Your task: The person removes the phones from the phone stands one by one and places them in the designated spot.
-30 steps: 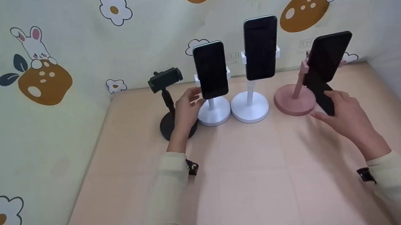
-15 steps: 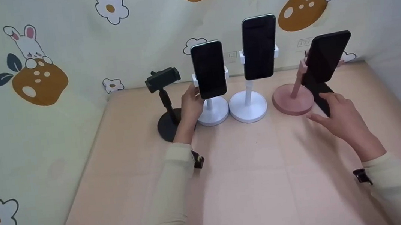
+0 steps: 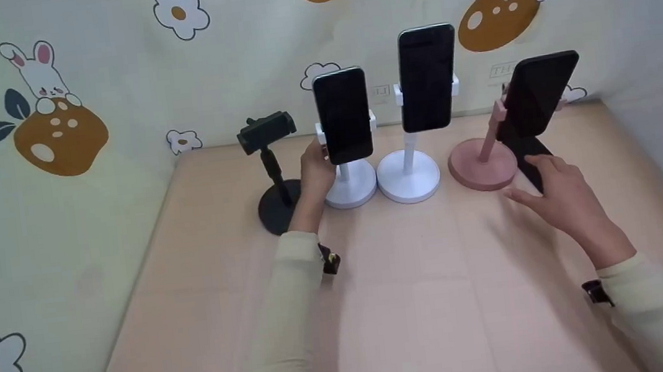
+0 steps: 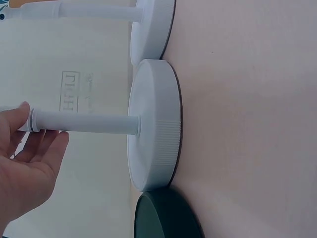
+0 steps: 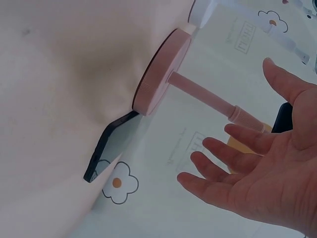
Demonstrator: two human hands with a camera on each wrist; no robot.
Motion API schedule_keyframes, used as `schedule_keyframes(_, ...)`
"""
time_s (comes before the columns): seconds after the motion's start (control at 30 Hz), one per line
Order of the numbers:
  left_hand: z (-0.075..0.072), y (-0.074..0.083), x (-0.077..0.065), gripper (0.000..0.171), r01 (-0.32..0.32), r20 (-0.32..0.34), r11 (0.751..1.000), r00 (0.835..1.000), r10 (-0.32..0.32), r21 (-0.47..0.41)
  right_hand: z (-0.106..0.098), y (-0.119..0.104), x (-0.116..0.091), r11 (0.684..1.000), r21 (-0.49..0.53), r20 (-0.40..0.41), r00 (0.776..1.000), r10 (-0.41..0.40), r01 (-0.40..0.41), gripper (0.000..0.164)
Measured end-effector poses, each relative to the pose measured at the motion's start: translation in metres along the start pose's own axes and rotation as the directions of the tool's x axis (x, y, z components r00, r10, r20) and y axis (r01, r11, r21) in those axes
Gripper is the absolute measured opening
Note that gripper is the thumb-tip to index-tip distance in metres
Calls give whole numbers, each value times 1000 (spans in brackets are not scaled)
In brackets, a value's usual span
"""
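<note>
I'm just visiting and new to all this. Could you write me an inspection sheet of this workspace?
Surface: peach-coloured table, shadows beneath both arms.
Things: black stand, no phone mounted; shorter white stand, taller white stand and pink stand carry the left phone, middle phone and right phone respectively.
Clutter: dark flat item beside the pink stand's base; purpose unclear.
Grips: left hand pinches the shorter white stand's post; right hand holds nothing.
Cables: nothing seen.
Surroundings: wall with bunnies and flowers.

Along the far side of the pinkish table point(image 3: 420, 307) stand, left to right, a black stand point(image 3: 273, 169), a lower white stand point(image 3: 350, 193), a taller white stand point(image 3: 410, 178) and a pink stand point(image 3: 483, 167); a black slab point(image 3: 519, 149) lies beside the last.
</note>
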State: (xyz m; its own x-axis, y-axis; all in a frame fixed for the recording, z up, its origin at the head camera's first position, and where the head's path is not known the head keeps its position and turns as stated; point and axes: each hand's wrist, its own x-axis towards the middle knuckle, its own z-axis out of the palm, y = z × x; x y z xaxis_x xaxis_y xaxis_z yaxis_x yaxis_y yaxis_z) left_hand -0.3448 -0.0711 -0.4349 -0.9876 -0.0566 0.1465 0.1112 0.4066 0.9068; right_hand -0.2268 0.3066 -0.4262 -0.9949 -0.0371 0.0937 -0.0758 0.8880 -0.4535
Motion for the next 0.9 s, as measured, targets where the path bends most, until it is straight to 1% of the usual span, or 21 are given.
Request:
schedule_keyframes(0.2, 0, 0, 3, 36, -48, -15, 998, 999, 49, 28, 0, 1, -2, 1000, -3, -5, 1000, 4, -4, 83)
schedule_keyframes(0.37, -2, -1, 0, 33, -73, -35, 997, 997, 73, 20, 0, 1, -2, 1000, 0, 2, 1000, 10, -10, 83)
schedule_keyframes(0.43, -2, 0, -2, 34, -84, -41, 996, 996, 85, 34, 0, 0, -2, 1000, 2, 8, 1000, 16, -16, 83)
schedule_keyframes(0.67, -3, 4, -8, 25, -73, -58, 995, 995, 77, 63, 0, -2, -4, 1000, 15, 18, 1000, 20, -20, 83)
schedule_keyframes(0.9, -4, 8, -14, 23, -78, -82, 996, 993, 81, 46, 0, -1, -5, 1000, 14, 5, 1000, 4, -4, 80)
